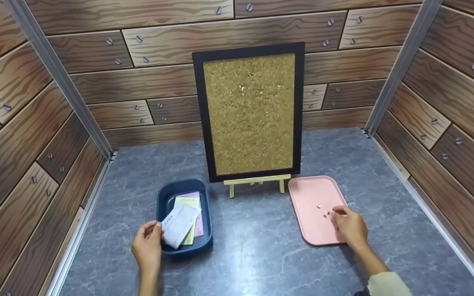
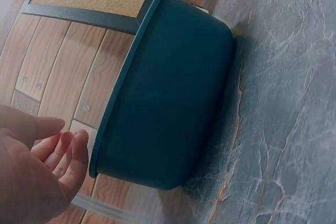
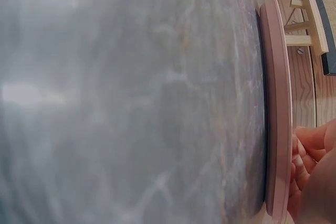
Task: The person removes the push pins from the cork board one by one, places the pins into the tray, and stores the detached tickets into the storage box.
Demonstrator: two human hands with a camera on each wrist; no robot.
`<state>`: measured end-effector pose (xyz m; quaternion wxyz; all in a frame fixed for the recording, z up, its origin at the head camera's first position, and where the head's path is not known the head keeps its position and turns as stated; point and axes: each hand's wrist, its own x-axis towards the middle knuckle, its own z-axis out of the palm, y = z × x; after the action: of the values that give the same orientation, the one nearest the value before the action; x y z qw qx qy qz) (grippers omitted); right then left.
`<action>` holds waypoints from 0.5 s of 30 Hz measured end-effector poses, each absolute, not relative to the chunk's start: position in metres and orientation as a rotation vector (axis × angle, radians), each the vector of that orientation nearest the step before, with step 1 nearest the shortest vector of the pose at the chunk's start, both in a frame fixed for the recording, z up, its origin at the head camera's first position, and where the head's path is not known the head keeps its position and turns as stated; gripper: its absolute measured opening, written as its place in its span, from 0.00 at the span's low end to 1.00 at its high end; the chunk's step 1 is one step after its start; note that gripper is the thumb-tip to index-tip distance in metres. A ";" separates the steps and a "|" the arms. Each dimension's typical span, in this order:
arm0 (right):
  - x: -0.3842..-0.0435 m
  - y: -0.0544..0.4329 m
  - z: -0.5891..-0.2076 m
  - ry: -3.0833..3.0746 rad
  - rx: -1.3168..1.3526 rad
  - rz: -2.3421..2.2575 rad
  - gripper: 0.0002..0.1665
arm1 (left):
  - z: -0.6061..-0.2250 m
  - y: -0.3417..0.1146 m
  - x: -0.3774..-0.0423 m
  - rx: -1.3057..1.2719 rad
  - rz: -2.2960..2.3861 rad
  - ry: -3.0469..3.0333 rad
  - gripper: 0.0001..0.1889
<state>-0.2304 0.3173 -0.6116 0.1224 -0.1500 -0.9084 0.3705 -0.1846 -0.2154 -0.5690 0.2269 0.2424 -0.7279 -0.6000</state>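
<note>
My left hand (image 1: 147, 242) is at the near left rim of a dark blue bin (image 1: 209, 230), its fingertips beside the corner of a white printed slip (image 1: 180, 222). That slip lies over a yellow slip (image 1: 189, 238) and a pink slip (image 1: 198, 226). In the left wrist view the fingers are loosely bent, with a gap to the thumb and nothing seen between them. Over the right side of a pink tray (image 1: 315, 234), my right hand (image 1: 351, 226) has its fingertips close together beside several tiny pieces (image 1: 319, 206). Whether they pinch one is too small to tell.
A black-framed cork board (image 1: 253, 119) stands on a small wooden easel (image 1: 257, 179) behind and between the bin and tray. A few pale specks mark the cork. Wood-patterned walls (image 1: 159, 86) enclose the grey marbled table (image 1: 249, 263) on three sides.
</note>
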 end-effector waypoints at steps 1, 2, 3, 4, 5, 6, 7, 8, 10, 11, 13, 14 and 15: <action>-0.230 0.317 -0.611 -2.647 -0.438 1.089 0.13 | -0.569 -0.215 -0.184 0.667 -1.647 -2.008 0.12; -0.231 0.316 -0.610 -2.643 -0.433 1.092 0.13 | -0.568 -0.215 -0.184 0.669 -1.643 -2.010 0.12; -0.231 0.315 -0.608 -2.635 -0.424 1.097 0.13 | -0.568 -0.215 -0.184 0.670 -1.637 -2.010 0.12; -0.231 0.314 -0.607 -2.627 -0.413 1.101 0.13 | -0.568 -0.215 -0.184 0.672 -1.624 -2.016 0.12; -0.231 0.313 -0.605 -2.616 -0.401 1.098 0.12 | -0.567 -0.214 -0.184 0.674 -1.616 -2.023 0.12; -0.231 0.312 -0.603 -2.608 -0.389 1.096 0.12 | -0.566 -0.213 -0.184 0.672 -1.603 -2.033 0.12; -0.232 0.310 -0.601 -2.598 -0.378 1.092 0.12 | -0.565 -0.212 -0.185 0.669 -1.594 -2.043 0.12; -0.232 0.308 -0.599 -2.589 -0.368 1.085 0.11 | -0.564 -0.211 -0.185 0.663 -1.586 -2.052 0.12; -0.233 0.304 -0.594 -2.567 -0.354 1.069 0.11 | -0.562 -0.208 -0.186 0.644 -1.564 -2.081 0.12; -0.234 0.302 -0.592 -2.557 -0.348 1.055 0.11 | -0.561 -0.206 -0.187 0.626 -1.556 -2.094 0.12; -0.235 0.297 -0.586 -2.529 -0.324 1.033 0.12 | -0.559 -0.202 -0.189 0.571 -1.549 -2.115 0.13; -0.236 0.295 -0.584 -2.517 -0.311 1.019 0.12 | -0.558 -0.200 -0.191 0.535 -1.546 -2.123 0.13; -0.237 0.292 -0.582 -2.504 -0.294 1.009 0.12 | -0.557 -0.198 -0.192 0.493 -1.550 -2.130 0.14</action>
<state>-0.2373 0.2921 -0.5816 0.2114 -0.1059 -0.9012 0.3631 -0.1923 -0.1982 -0.5573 0.2287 0.1793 -0.7737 -0.5629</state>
